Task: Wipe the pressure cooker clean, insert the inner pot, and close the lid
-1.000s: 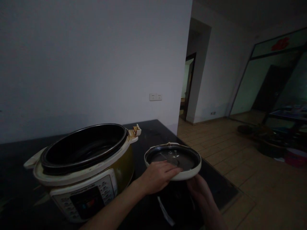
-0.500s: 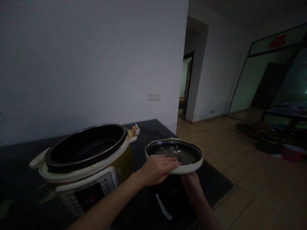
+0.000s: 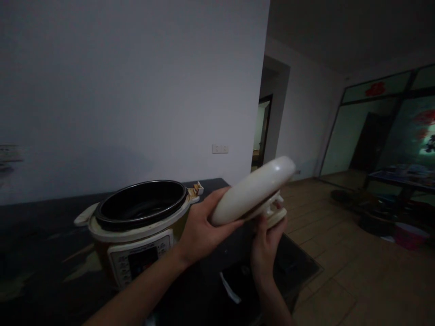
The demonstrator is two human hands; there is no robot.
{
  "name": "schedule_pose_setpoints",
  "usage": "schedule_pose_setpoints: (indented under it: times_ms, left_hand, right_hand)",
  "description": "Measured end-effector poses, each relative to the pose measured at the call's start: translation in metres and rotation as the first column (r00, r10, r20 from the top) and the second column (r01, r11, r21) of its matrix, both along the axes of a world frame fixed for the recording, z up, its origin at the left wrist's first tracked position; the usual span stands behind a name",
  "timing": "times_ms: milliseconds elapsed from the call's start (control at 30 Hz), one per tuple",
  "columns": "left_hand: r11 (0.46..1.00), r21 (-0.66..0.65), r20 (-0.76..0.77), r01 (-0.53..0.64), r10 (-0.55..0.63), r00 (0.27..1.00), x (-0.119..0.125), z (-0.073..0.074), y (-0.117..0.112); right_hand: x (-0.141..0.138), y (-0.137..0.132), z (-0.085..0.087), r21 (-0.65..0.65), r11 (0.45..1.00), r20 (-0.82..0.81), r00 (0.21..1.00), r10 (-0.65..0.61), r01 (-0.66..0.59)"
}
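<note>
A white pressure cooker lid (image 3: 254, 188) is held up in the air, tilted on edge with its outer side towards me. My left hand (image 3: 205, 228) grips its lower left rim, thumb on the near side and fingers behind. On the lid's outer side, my right hand (image 3: 268, 240) is closed around the handle (image 3: 276, 215). To the left stands the electric pressure cooker (image 3: 136, 233), uncovered, with a control panel on its front. Its dark inner pot (image 3: 144, 203) is inside, and no contents show.
The cooker stands on a dark table (image 3: 212, 186) against a pale wall with a double socket (image 3: 220, 148). A black item with a white strip (image 3: 231, 287) lies below my hands. Tiled floor, a pink basin (image 3: 410, 235) and a cluttered table (image 3: 404, 179) are at right.
The lid has turned from lying nearly flat, inner side up, to a steep tilt showing its outer side. My left hand went from its inner face to its rim. The camera view shifted slightly.
</note>
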State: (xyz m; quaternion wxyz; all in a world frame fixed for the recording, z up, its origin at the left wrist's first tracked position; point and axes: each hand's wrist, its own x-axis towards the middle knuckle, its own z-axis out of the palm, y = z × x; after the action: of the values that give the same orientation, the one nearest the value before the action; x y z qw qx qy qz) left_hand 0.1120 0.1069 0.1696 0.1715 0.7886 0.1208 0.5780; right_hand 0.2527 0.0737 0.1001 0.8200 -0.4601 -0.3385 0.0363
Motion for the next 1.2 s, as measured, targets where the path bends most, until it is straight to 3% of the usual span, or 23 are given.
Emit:
schedule_pose_setpoints:
  times_ms: [100,233,367,433,567,667,733,833,900,967,1000,1067,1100,1200]
  left_hand:
    - [0.988,-0.143,0.187,-0.052,0.078,0.979,-0.016,0.015,0.004]
    - [0.964,-0.263,0.399,0.039,0.072,0.914,-0.041,0.039,0.011]
    - [0.942,-0.318,0.524,0.112,0.076,0.848,-0.074,0.061,0.019]
    - [0.928,-0.346,0.571,0.139,0.09,0.816,-0.091,0.067,0.027]
    - [0.899,-0.404,0.668,0.171,0.162,0.726,-0.115,0.067,0.046]
    - [0.88,-0.439,0.705,0.183,0.211,0.677,-0.125,0.063,0.052]
    - [0.876,-0.432,0.709,0.216,0.181,0.682,-0.132,0.061,0.05]
    - [0.874,-0.407,0.642,0.264,0.069,0.764,-0.151,0.057,0.045]
    - [0.878,-0.421,0.57,0.225,0.063,0.82,-0.172,0.05,0.047]
    - [0.9,-0.432,0.509,0.06,0.189,0.84,-0.198,0.037,0.055]
    - [0.902,-0.423,0.481,-0.084,0.302,0.823,-0.21,0.027,0.061]
    - [0.84,-0.388,0.378,-0.378,0.52,0.766,-0.234,0.004,0.075]
    - [0.799,-0.399,0.353,-0.45,0.587,0.729,-0.243,-0.008,0.083]
    - [0.746,-0.481,0.357,-0.461,0.647,0.674,-0.26,-0.04,0.106]
  right_hand:
    - [-0.002,0.0,0.039,-0.029,0.999,0.218,0.976,-0.026,0.033]
    - [-0.01,0.016,0.088,-0.073,0.997,0.489,0.872,0.007,0.032]
    - [-0.038,0.038,0.132,-0.014,0.999,0.676,0.736,-0.013,0.031]
    - [-0.058,0.05,0.151,-0.03,0.999,0.751,0.66,0.001,0.033]
    - [-0.099,0.076,0.179,-0.195,0.973,0.845,0.526,0.1,0.128]
    - [-0.125,0.097,0.195,-0.28,0.929,0.877,0.458,0.145,0.242]
    - [-0.138,0.111,0.204,-0.311,0.905,0.891,0.419,0.172,0.289]
    - [-0.151,0.131,0.214,-0.355,0.888,0.905,0.347,0.247,0.293]
    - [-0.156,0.144,0.22,-0.373,0.886,0.91,0.297,0.291,0.276]
    - [-0.16,0.155,0.224,-0.381,0.887,0.914,0.25,0.319,0.262]
    - [-0.162,0.161,0.226,-0.384,0.887,0.916,0.224,0.332,0.257]
    - [-0.165,0.172,0.227,-0.385,0.889,0.921,0.171,0.351,0.248]
    - [-0.167,0.177,0.228,-0.384,0.89,0.922,0.144,0.359,0.246]
    - [-0.171,0.19,0.225,-0.38,0.893,0.924,0.061,0.377,0.24]
